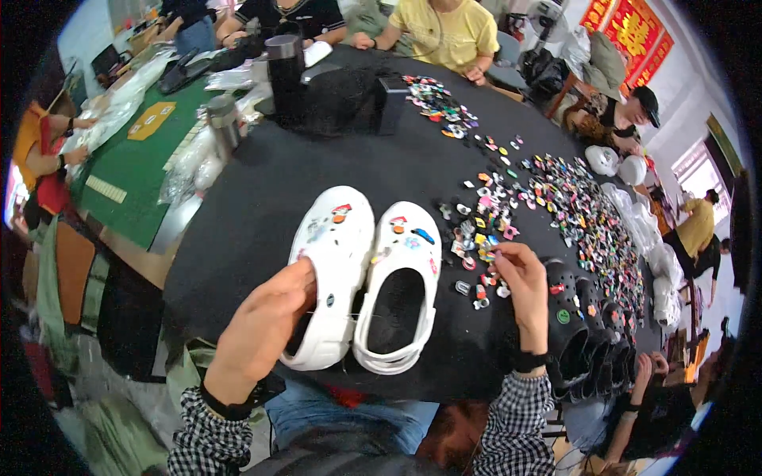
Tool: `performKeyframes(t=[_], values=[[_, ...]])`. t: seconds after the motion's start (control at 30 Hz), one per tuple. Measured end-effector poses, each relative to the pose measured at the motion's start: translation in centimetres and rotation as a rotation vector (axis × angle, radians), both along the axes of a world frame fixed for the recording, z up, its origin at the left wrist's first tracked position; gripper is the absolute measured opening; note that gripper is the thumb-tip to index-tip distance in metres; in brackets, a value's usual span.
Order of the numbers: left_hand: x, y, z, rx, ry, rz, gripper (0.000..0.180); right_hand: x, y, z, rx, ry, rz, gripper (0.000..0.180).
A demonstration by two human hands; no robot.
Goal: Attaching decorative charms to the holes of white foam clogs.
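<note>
I am gripping the left white clog (333, 262) at its inner edge with my left hand (266, 325) while my right hand (524, 278), just right of the pair, is pinching a small charm (486, 255) above the scattered charms (587, 214).

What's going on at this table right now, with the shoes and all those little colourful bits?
A person at a black table has a pair of white clogs in front of them, each already carrying a few small colourful charms. The left hand grips the left clog by its side. The right hand reaches into the spread of loose charms beside the shoes, fingers pinching at one. A row of black clogs sits to the right.
</note>
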State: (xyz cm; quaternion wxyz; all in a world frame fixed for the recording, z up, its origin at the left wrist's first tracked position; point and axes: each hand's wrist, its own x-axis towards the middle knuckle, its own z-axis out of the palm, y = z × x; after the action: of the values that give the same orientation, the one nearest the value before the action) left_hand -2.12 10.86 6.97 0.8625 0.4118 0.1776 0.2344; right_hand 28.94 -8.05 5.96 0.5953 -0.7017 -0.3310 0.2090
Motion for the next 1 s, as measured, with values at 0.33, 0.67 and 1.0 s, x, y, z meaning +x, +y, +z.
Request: performKeyframes(t=[0.33, 0.67, 1.0], values=[[0.0, -0.4, 0.6, -0.029, -0.024, -0.027, 0.063, -6.5, 5.7, 7.4, -0.048, -0.150, 0.490, 0.019], [-0.4, -0.1, -0.4, -0.026, -0.002, -0.158, 0.070, -10.0, 14.1, 7.8, -0.125, -0.492, 0.721, 0.016], [0.1, -0.7, -1.0, -0.006, -0.027, -0.135, 0.070, -8.6, 15.0, 6.7, -0.252, -0.397, 0.744, 0.014]])
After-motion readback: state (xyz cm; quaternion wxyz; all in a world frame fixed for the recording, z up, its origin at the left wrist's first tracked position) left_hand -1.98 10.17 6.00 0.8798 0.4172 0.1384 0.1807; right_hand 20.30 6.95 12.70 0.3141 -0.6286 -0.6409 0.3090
